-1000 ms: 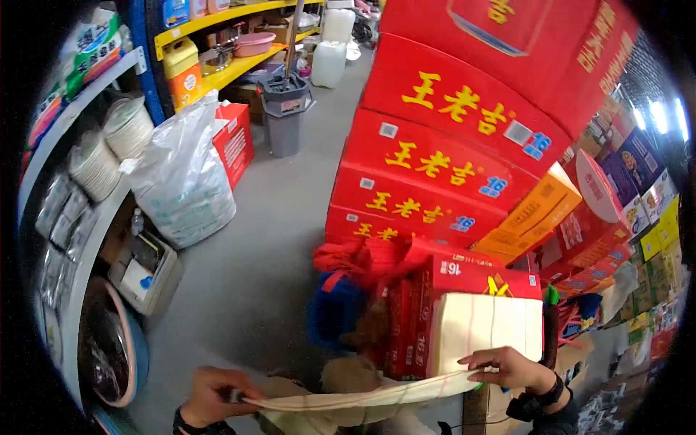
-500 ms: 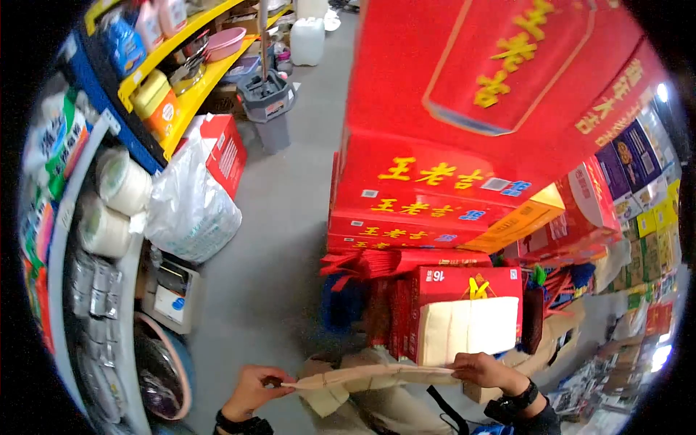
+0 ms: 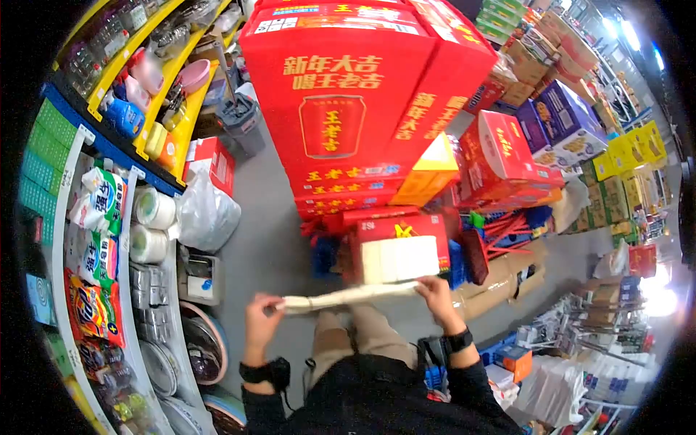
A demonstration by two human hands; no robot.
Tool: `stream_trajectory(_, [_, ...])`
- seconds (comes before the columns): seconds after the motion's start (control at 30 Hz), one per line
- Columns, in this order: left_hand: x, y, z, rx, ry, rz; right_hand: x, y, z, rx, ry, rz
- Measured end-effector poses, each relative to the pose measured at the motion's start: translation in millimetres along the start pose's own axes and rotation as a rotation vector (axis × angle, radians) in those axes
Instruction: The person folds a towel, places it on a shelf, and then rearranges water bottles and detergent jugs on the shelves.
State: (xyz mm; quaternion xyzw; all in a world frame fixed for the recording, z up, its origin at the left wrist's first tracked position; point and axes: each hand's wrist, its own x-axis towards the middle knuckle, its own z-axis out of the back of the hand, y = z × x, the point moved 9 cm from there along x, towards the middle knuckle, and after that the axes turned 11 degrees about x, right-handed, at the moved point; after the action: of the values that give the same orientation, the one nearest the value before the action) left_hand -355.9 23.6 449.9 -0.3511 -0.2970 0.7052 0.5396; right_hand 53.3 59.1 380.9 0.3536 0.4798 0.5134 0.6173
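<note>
A long, thin cream-coloured sheet (image 3: 341, 296), cloth or paper, stretches level in front of my body. My left hand (image 3: 262, 313) pinches its left end, and the right end is between the thumb and fingers of my right hand (image 3: 436, 296). Just beyond it, a cream folded pile (image 3: 399, 259) lies on a red gift box (image 3: 371, 230) with a yellow handle. The sheet's right part overlaps the pile's near edge in this view.
Tall stacked red drink cartons (image 3: 341, 94) rise ahead. Shelving (image 3: 181, 304) with bowls, rolls and detergent bags runs along the left. Red-legged stools (image 3: 507, 235) and flattened cardboard (image 3: 500, 286) are at the right, beside a grey floor (image 3: 250, 239).
The view has tilted and shifted, so my legs and more of both arms show. Both hands still hold the sheet by its ends, now pulled into a straighter, narrower strip.
</note>
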Motion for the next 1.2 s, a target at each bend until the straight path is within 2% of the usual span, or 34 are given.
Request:
stream_trajectory(0.03, [1.4, -29.2, 8.3, 0.120, -0.062, -0.234, -4.3, 42.6, 4.5, -0.052, -0.008, 0.070])
stream_trajectory(0.07, [3.6, -27.8, 3.9, 0.020, -0.007, -0.131, -6.2, 39.2, 9.5, 0.145, -0.059, 0.150])
stream_trajectory(0.1, [3.3, -28.7, -5.0, -0.098, 0.114, -0.120, -13.2, 52.6, 14.0, 0.130, -0.094, 0.150])
stream_trajectory(0.17, [1.6, -25.7, -19.0, -0.472, 0.240, -0.149, -27.1, 74.8, 22.7, 0.248, -0.161, 0.275])
stream_trajectory(0.23, [-4.0, -42.9, -18.0, -0.577, 0.254, -0.241, -48.4, 106.3, 29.6, 0.365, -0.211, 0.300])
stream_trajectory(0.37, [-11.2, -50.6, -31.9, -0.275, 0.378, -0.251, -86.5, 103.6, 28.2, 0.272, -0.248, 0.276])
stream_trajectory(0.4, [-15.4, -62.0, -33.0, -0.347, 0.344, -0.221, -97.1, 100.4, 25.7, 0.240, -0.236, 0.304])
stream_trajectory(0.5, [-20.1, -52.4, -45.4, -0.348, 0.425, -0.203, -125.2, 63.4, 24.9, 0.408, -0.299, 0.094])
stream_trajectory(0.57, [-24.6, -47.3, -50.9, -0.421, 0.464, -0.168, -140.2, 44.5, 23.6, 0.521, -0.305, 0.042])
stream_trajectory(0.67, [-35.1, -63.2, -57.5, -0.424, 0.571, -0.124, -150.5, 24.5, 32.6, 0.560, -0.284, 0.046])
stream_trajectory(0.7, [-36.9, -63.4, -64.6, -0.373, 0.624, -0.144, -151.7, 21.3, 37.6, 0.563, -0.274, 0.015])
stream_trajectory(0.77, [-35.3, -74.5, -76.8, -0.136, 0.648, -0.325, -150.5, 20.8, 50.3, 0.609, -0.284, -0.008])
stream_trajectory(0.87, [-27.3, -70.3, -107.0, 0.095, 0.631, -0.272, -137.2, 13.6, 74.8, 0.608, -0.284, 0.014])
stream_trajectory(0.97, [-20.6, -69.4, -138.1, 0.218, 0.593, -0.111, -113.5, -10.5, 106.2, 0.558, -0.241, -0.005])
stream_trajectory(1.07, [-15.6, -80.9, -168.7, 0.145, 0.443, -0.018, -79.7, -39.4, 142.0, 0.558, -0.182, -0.054])
stream_trajectory(1.13, [-8.0, -81.1, -195.7, 0.128, 0.346, -0.049, -48.5, -61.7, 163.8, 0.560, -0.137, -0.092])
stream_trajectory(1.2, [-9.4, -75.0, -224.5, 0.110, 0.294, -0.050, -19.0, -73.2, 188.0, 0.380, -0.051, -0.057])
